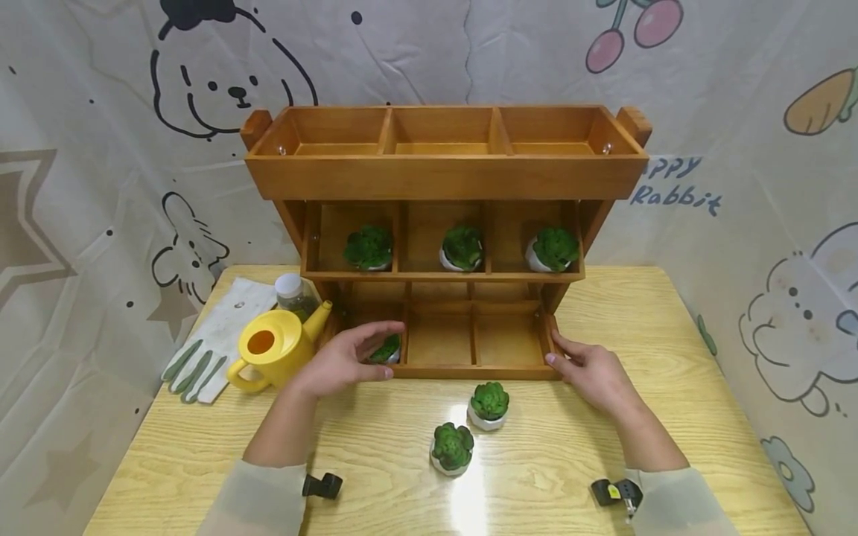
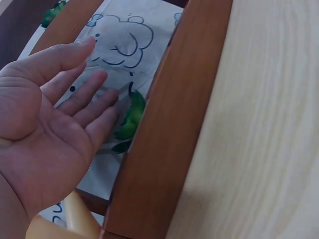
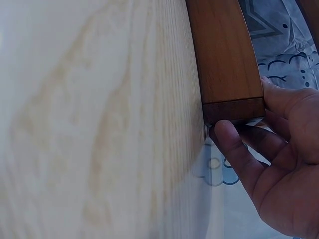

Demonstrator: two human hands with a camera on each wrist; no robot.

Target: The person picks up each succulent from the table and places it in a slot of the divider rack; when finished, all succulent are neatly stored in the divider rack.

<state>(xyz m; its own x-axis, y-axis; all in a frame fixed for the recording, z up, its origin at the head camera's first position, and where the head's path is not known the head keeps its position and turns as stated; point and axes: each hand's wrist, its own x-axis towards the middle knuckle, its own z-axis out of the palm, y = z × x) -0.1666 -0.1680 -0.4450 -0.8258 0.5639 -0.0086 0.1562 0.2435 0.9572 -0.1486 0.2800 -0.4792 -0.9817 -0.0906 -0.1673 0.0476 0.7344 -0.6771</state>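
Note:
A three-tier wooden plant stand [image 1: 445, 177] stands on the table. In the bottom tier's left compartment sits a small potted succulent [image 1: 386, 350], partly hidden by my left hand [image 1: 345, 359]. That hand hovers around the plant with loosely spread fingers; in the left wrist view its palm faces the camera and holds nothing. At the stand's bottom right corner, my right hand [image 1: 593, 372] grips the end of the tray, thumb at the front and fingers along the side. Two more succulents in white pots, one nearer [image 1: 452, 448] and one farther [image 1: 488, 406], stand on the table in front.
The middle tier holds a succulent in its left [image 1: 369, 247], centre [image 1: 462, 248] and right [image 1: 553, 249] compartments. Left of the stand are a yellow watering can [image 1: 278, 346], a white-capped jar [image 1: 295, 294] and gloves [image 1: 217, 327]. A patterned cloth [image 1: 415, 52] hangs behind.

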